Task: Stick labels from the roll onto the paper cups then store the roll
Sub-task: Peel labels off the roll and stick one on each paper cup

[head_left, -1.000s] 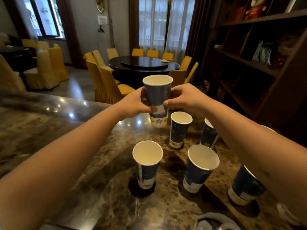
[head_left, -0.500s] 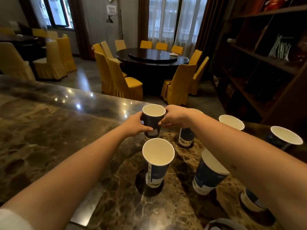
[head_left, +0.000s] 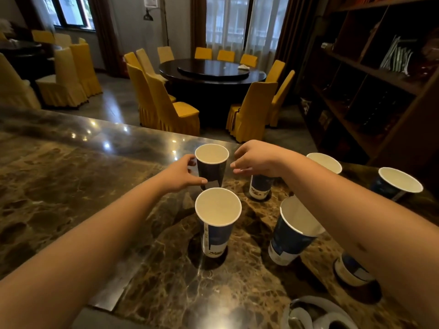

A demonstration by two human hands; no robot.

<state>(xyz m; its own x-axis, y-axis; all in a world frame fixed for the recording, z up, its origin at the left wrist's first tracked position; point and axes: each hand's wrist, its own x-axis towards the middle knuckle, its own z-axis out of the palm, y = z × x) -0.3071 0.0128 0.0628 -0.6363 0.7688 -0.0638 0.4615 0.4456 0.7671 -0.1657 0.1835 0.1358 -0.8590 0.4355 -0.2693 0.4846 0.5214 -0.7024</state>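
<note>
Several blue-and-white paper cups stand on the brown marble counter. My left hand grips the far cup, thumb and fingers curled round its side. My right hand hovers just right of that cup with loosely bent fingers and holds nothing. A near cup stands in front of it. Under my right forearm are a cup and a nearer cup. The white label roll lies at the bottom edge, partly cut off.
More cups stand at the right: one behind my right arm, one at the far right, one low under the forearm. A dark wooden shelf unit rises at right. Beyond the counter's far edge are yellow chairs and a round table.
The cup went from raised in both hands down onto the counter. My right hand has let go of it and drawn slightly right; my left hand still grips it.
</note>
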